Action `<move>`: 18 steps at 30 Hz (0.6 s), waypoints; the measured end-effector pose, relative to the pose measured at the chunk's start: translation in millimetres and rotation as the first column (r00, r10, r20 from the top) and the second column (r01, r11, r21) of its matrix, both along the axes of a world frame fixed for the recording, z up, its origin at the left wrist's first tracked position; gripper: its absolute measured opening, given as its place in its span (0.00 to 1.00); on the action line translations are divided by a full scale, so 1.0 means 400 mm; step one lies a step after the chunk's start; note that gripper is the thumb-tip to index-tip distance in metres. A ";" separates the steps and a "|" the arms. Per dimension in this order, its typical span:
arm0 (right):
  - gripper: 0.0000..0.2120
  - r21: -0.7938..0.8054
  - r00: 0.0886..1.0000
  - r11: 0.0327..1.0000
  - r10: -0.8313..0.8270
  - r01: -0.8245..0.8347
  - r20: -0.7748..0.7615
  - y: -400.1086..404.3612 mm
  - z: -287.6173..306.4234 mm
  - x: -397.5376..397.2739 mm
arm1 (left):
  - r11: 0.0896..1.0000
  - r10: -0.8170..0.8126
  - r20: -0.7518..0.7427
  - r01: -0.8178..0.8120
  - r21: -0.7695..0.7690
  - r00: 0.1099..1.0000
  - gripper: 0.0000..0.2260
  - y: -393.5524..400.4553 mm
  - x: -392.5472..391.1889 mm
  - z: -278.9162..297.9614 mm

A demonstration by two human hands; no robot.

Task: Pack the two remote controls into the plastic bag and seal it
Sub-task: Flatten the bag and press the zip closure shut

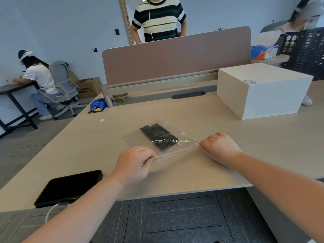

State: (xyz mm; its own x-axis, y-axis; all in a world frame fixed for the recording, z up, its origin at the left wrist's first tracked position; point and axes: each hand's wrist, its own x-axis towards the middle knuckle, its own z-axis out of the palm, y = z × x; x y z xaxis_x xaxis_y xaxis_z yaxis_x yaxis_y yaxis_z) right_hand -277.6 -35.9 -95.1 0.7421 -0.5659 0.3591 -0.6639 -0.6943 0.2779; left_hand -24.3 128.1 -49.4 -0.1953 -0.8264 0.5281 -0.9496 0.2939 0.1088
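Observation:
A clear plastic bag [133, 137] lies flat on the beige desk [219, 155]. Two black remote controls [158, 135] lie side by side inside it. My left hand [133, 163] pinches the left end of the bag's near edge strip. My right hand [219, 148] pinches the right end of the same edge. The edge is stretched straight between my two hands, and whether the strip is closed I cannot tell.
A black tablet [70, 187] with a white cable lies at the desk's near left edge. A white box [263, 90] stands at the right back. A pink divider panel [175, 58] closes the far side, with a person standing behind it.

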 end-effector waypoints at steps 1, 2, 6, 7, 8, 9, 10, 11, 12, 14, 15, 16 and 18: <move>0.08 0.016 1.000 1.000 -0.014 0.014 -0.007 0.002 0.002 -0.002 | 1.000 -0.003 0.003 0.003 -0.002 1.000 0.09 -0.002 -0.002 -0.001; 0.09 0.022 1.000 0.999 -0.024 0.024 -0.016 0.004 0.004 -0.004 | 1.000 -0.004 0.006 0.004 -0.008 1.000 0.09 -0.003 -0.003 -0.001; 0.15 0.029 0.999 0.999 -0.045 0.046 -0.028 0.010 0.009 -0.013 | 1.000 -0.005 0.002 0.005 -0.026 1.000 0.09 -0.003 -0.006 -0.002; 0.16 0.028 0.999 0.998 -0.048 0.048 -0.023 0.012 0.011 -0.015 | 1.000 -0.010 0.000 0.010 -0.027 1.000 0.09 -0.003 -0.008 -0.002; 0.16 0.028 0.999 0.998 -0.050 0.051 -0.020 0.013 0.012 -0.017 | 1.000 -0.014 0.001 0.014 -0.028 1.000 0.09 -0.004 -0.010 -0.002; 0.16 0.028 0.998 0.998 -0.054 0.054 -0.016 0.015 0.014 -0.018 | 0.999 -0.016 0.004 0.016 -0.029 1.000 0.08 -0.005 -0.012 -0.002; 0.16 0.025 0.998 0.998 -0.058 0.059 -0.017 0.018 0.016 -0.018 | 0.999 -0.015 0.008 0.015 -0.028 1.000 0.08 -0.006 -0.014 -0.002; 0.16 0.018 0.998 0.998 -0.057 0.057 -0.015 0.018 0.017 -0.019 | 1.000 -0.014 0.013 0.015 -0.026 1.000 0.08 -0.007 -0.014 -0.002; 0.16 0.006 0.999 0.999 -0.051 0.051 -0.012 0.018 0.016 -0.019 | 1.000 -0.015 0.018 0.015 -0.022 1.000 0.08 -0.007 -0.013 -0.003; 0.17 0.004 0.999 0.999 -0.045 0.045 -0.010 0.016 0.013 -0.019 | 1.000 -0.018 0.022 0.018 -0.012 1.000 0.08 -0.005 -0.011 -0.005; 0.17 -0.002 0.999 0.999 -0.043 0.043 -0.009 0.015 0.013 -0.018 | 1.000 -0.019 0.021 0.019 -0.007 1.000 0.08 -0.003 -0.011 -0.006; 0.15 -0.013 0.999 0.999 -0.042 0.042 -0.019 0.015 0.013 -0.017 | 1.000 -0.020 0.020 0.020 -0.002 1.000 0.08 -0.002 -0.013 -0.008; 0.09 0.063 0.998 0.997 -0.052 0.055 -0.038 0.019 0.015 -0.016 | 0.999 -0.033 0.021 0.033 0.014 0.999 0.08 -0.001 -0.019 -0.014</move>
